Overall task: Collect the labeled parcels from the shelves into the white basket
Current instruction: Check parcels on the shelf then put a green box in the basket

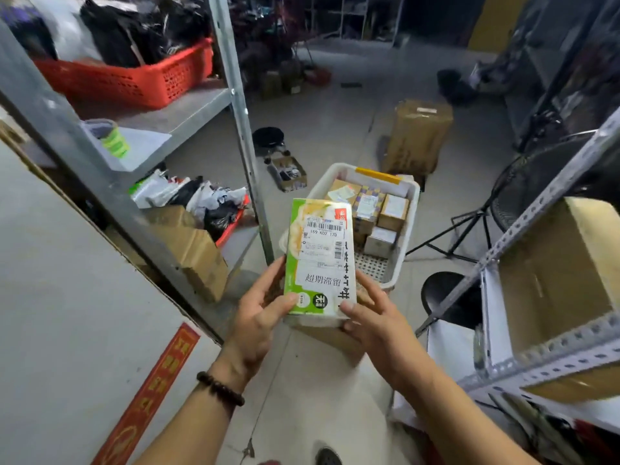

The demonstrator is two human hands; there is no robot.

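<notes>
step: parcel to basket | grip: left hand [258,317] and right hand [379,327] clamp the near end of the parcel [318,256], thumbs on its labeled face | place: in the air, just near of the basket [411,223] | how: we would lower it flat, label up, into the bare near end, beside the boxes [379,216]

Red basket [134,83]: upper left of the frame, holding black bags [127,31].
Tape roll [112,139]: left, below the red basket, yellow-green.
Wrapped carton [417,135]: upper middle, upright on the floor.
Fan [523,193]: right, on a black stand.
Stool [449,297]: right of centre, black, round.
Red strip [151,394]: lower left, on a grey panel.
</notes>
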